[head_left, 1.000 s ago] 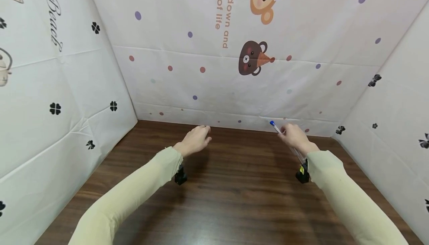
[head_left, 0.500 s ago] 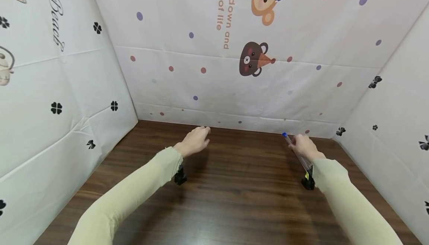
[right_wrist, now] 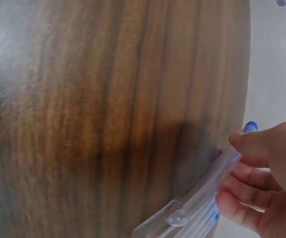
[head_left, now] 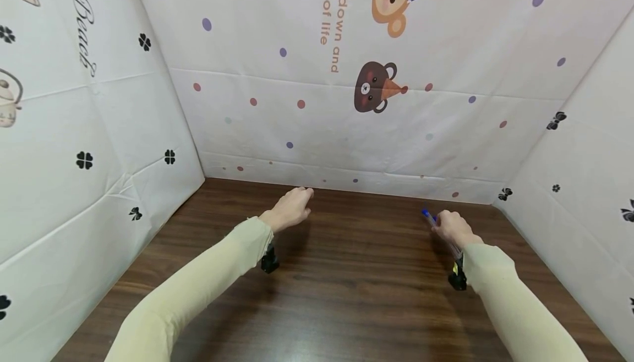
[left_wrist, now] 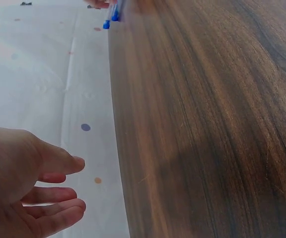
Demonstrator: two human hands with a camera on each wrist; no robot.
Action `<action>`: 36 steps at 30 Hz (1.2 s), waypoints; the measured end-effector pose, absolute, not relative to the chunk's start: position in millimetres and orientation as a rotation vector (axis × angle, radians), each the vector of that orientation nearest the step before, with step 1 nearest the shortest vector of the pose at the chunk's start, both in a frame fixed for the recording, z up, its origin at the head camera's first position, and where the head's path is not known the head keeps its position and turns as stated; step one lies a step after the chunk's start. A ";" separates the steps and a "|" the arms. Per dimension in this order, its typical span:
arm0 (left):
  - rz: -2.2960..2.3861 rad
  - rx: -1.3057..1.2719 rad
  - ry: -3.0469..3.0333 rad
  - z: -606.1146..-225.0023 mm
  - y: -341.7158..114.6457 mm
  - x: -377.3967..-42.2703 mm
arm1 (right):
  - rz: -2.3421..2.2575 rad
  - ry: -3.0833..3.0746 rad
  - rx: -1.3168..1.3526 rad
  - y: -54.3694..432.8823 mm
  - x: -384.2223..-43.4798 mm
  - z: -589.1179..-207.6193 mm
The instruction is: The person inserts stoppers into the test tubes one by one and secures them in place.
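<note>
My right hand (head_left: 453, 229) pinches a small bunch of slim clear tubes (right_wrist: 205, 191) with blue ends, low over the brown table. In the right wrist view the thumb lies on one side of the bunch and the fingers curl on the other. One blue end (right_wrist: 251, 126) sticks out past the thumb; near the bottom of that view a clear rounded end shows. Two blue tips (left_wrist: 106, 24) appear at the top of the left wrist view. My left hand (head_left: 292, 208) hovers over the back of the table, fingers loosely bent, holding nothing.
The dark wood-grain table (head_left: 346, 274) fills the lower part of the head view. White printed sheets (head_left: 307, 125) with dots and bears rise at its back edge and both sides. A black wrist camera (head_left: 269, 260) hangs under each cuff.
My right hand has come down and to the right, lowering the clear tubes toward the table; a second blue tip now shows. The left hand stays nearly still.
</note>
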State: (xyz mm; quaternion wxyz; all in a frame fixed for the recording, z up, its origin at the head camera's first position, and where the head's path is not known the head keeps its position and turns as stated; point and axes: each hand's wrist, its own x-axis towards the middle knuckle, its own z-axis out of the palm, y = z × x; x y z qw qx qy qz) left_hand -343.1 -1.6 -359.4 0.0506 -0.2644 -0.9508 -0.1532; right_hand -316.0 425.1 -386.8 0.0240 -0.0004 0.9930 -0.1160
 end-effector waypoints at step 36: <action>-0.599 -0.752 -2.782 -348.2 -7.1 -339.9 | -0.524 3.388 -0.229 388.4 -309.3 -354.5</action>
